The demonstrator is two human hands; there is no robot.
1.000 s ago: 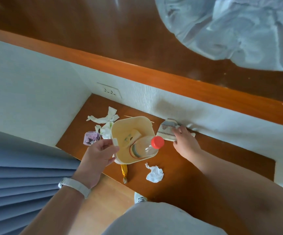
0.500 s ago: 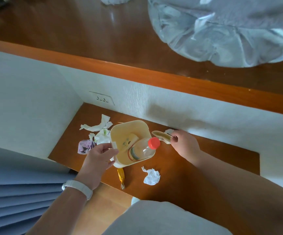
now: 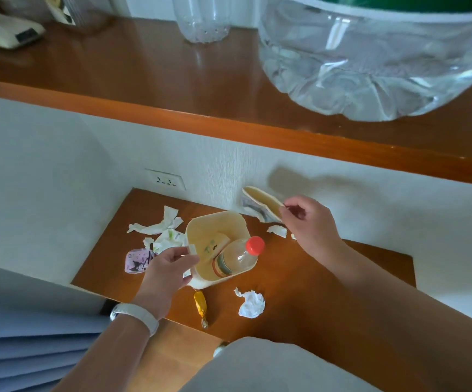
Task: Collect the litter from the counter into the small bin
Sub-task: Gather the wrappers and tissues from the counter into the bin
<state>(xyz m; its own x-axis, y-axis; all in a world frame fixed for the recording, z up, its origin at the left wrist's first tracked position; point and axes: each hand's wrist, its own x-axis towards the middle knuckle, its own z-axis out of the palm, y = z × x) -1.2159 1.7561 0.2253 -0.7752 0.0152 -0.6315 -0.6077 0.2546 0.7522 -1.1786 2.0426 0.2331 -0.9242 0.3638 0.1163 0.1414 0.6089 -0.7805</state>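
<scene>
A small cream bin (image 3: 200,230) stands on the low wooden counter (image 3: 299,278). Inside it lie a clear bottle with a red cap (image 3: 239,254) and a yellowish pack. My left hand (image 3: 169,267) grips the bin's near-left rim. My right hand (image 3: 308,222) pinches a flattened paper cup (image 3: 260,202), lifted off the counter behind and to the right of the bin. Loose litter lies around: torn white wrappers (image 3: 158,227), a pink cartoon packet (image 3: 137,261), a gold candy wrapper (image 3: 200,306), a crumpled white tissue (image 3: 251,304) and a small white scrap (image 3: 277,230).
A white wall with a power socket (image 3: 167,181) backs the counter. Above runs a wooden shelf (image 3: 144,69) holding a large bin with a clear liner (image 3: 370,58), an empty clear bottle (image 3: 200,18) and a beige device (image 3: 5,32). Grey curtain folds hang at lower left.
My right hand has closed on the paper cup by the wall and raised it off the counter. The left hand has stayed on the bin's rim. The camera has tilted upward.
</scene>
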